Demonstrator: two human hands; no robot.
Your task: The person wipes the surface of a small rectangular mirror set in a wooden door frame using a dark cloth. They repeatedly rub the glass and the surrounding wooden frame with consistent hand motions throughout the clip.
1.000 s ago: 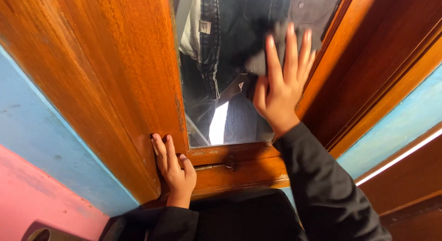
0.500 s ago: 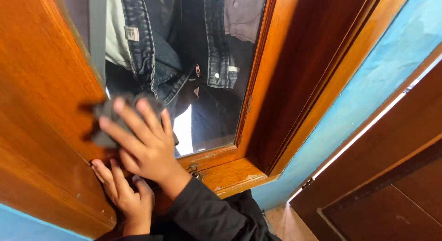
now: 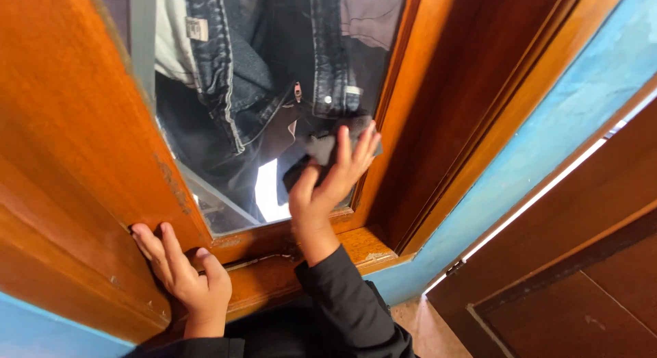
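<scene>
Right hand [image 3: 327, 183] with cloth [image 3: 321, 152] on mirror [image 3: 226, 159]

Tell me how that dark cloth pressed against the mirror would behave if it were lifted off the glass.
The dark cloth looks soft and crumpled under the right hand, so it would probably hang limp. It seems thin and light. On the smooth mirror it likely slides easily once pressure eases.
</scene>
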